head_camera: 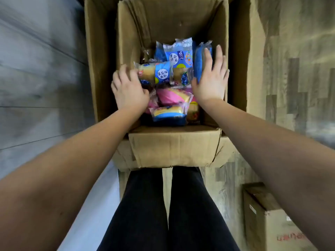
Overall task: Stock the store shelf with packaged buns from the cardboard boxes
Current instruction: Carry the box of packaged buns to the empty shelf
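An open cardboard box point(174, 144) stands in front of my legs, with several packaged buns inside in blue and pink wrappers. My left hand point(129, 91) has its fingers curled round the left end of a blue-wrapped bun point(155, 73) lying crosswise on top. My right hand point(212, 77) is flat with straight fingers, pressing against an upright blue pack point(198, 64) at the box's right side. Pink-wrapped buns point(172, 96) lie between my wrists, and another blue one point(169, 115) sits at the near wall.
A second, closed cardboard box point(268, 220) stands on the wood-pattern floor point(299, 78) at the lower right. The open box's tall flaps point(239, 51) rise on both sides. A grey blurred surface point(36, 78) runs along the left. My dark trousers point(168, 211) fill the bottom.
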Demonstrator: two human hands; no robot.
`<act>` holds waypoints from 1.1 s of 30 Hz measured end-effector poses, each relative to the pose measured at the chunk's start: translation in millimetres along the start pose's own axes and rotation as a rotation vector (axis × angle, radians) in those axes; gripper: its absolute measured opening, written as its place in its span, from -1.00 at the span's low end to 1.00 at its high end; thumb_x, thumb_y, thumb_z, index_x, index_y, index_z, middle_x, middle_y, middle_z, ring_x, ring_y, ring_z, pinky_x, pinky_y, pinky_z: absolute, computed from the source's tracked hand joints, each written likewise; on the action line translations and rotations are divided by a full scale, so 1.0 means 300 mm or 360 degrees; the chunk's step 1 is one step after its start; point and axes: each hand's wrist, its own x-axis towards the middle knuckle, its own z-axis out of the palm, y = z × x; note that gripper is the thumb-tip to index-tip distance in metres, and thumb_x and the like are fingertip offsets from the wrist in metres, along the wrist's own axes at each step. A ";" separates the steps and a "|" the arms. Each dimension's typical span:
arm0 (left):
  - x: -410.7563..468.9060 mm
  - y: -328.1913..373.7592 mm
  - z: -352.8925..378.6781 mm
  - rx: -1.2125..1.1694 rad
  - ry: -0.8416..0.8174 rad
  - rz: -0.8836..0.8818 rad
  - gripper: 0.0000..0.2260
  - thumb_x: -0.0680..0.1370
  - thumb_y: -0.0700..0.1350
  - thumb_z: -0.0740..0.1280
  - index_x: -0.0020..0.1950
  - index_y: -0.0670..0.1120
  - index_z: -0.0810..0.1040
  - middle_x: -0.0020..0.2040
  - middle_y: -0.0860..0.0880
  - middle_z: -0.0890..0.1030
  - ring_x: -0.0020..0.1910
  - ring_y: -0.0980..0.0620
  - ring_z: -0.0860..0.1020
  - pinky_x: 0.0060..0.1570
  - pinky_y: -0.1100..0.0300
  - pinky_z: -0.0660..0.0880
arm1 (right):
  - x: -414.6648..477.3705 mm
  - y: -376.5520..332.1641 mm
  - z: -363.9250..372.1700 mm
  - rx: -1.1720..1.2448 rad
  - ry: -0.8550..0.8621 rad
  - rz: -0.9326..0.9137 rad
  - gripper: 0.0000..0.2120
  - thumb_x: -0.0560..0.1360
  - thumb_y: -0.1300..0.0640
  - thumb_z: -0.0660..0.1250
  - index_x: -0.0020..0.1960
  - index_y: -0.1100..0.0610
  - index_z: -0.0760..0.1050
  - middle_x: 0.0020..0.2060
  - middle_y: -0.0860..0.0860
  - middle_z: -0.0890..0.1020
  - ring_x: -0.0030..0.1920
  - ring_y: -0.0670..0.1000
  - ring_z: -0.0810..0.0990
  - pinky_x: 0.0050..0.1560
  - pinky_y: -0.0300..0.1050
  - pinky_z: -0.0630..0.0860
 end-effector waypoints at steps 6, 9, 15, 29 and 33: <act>0.052 -0.043 -0.007 -0.0427 -0.0203 -0.0457 -0.22 0.51 -0.15 0.36 0.56 -0.11 -0.08 0.52 -0.16 0.10 0.45 -0.20 0.20 0.36 -0.05 0.25 | 0.028 0.048 0.013 0.0179 -0.0056 0.0449 -0.16 0.46 0.02 0.35 0.56 0.05 -0.09 0.53 0.09 0.02 0.43 0.21 0.21 0.34 0.17 0.26; 0.063 -0.060 0.015 -0.0515 -0.0301 -0.0579 -0.27 0.53 -0.16 0.34 0.55 -0.11 -0.06 0.51 -0.15 0.15 0.45 -0.20 0.21 0.39 -0.06 0.23 | 0.030 0.059 0.030 0.0357 -0.0146 0.0835 -0.23 0.51 -0.01 0.29 0.55 0.09 -0.08 0.48 0.09 0.16 0.36 0.21 0.33 0.29 0.12 0.30; 0.090 -0.096 0.044 -0.0629 -0.0244 -0.0663 -0.46 0.58 -0.20 0.27 0.51 -0.08 0.12 0.40 -0.15 0.37 0.36 -0.14 0.38 0.31 -0.04 0.36 | 0.061 0.104 0.026 0.0534 -0.0095 0.1091 -0.61 0.56 0.09 0.15 0.38 0.04 0.29 0.24 0.07 0.50 0.19 0.17 0.52 0.10 0.01 0.45; 0.127 -0.106 0.037 -0.0610 -0.0232 -0.0600 -0.60 0.57 -0.19 0.28 0.40 -0.13 0.31 0.32 -0.17 0.44 0.30 -0.18 0.43 0.26 -0.04 0.40 | 0.068 0.161 0.022 0.0330 -0.0188 0.0838 -0.73 0.57 0.02 0.19 0.19 0.13 0.43 0.08 0.14 0.59 0.06 0.22 0.58 0.06 0.13 0.54; 0.127 -0.106 0.003 -0.0603 -0.0252 -0.0501 -0.65 0.57 -0.22 0.27 0.35 -0.16 0.36 0.28 -0.18 0.48 0.29 -0.17 0.45 0.25 -0.03 0.41 | 0.074 0.174 -0.015 0.0303 -0.0198 0.0738 -0.76 0.56 0.08 0.21 0.13 0.21 0.46 0.01 0.19 0.60 0.02 0.24 0.57 -0.01 0.10 0.55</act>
